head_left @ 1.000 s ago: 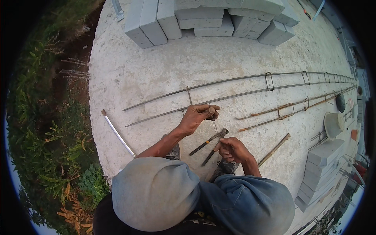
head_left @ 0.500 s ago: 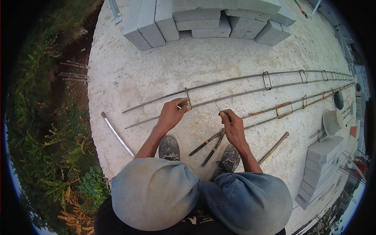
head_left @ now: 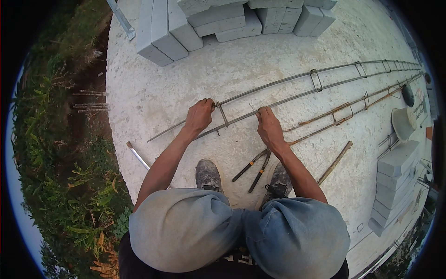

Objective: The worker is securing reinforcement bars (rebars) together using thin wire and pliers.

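Two long steel reinforcing bars (head_left: pixel 278 101) run side by side away to the right, joined by rectangular stirrups (head_left: pixel 316 81). My left hand (head_left: pixel 200 115) is closed round the far bar, beside the end stirrup (head_left: pixel 223 115); its fingertips are partly hidden. My right hand (head_left: pixel 270 126) is at the near bar, its fingers pinched on a thin tie wire (head_left: pixel 252 107) whose bent end sticks out to the left. Pincers (head_left: pixel 254 168) with dark handles and orange bands lie spread on the concrete between my shoes, just below my right hand.
A second, rusty bar frame (head_left: pixel 337 116) lies to the right. Grey blocks (head_left: pixel 223 23) are stacked at the back, more blocks (head_left: pixel 395 174) at the right. A wooden stick (head_left: pixel 335 162) and a metal tube (head_left: pixel 138 156) flank me. The slab edge (head_left: pixel 107 88) drops to plants at the left.
My left hand has moved from the near bar to the far bar, at the stirrup's upper end. My right hand has moved up to the near bar with the wire. The view has shifted.
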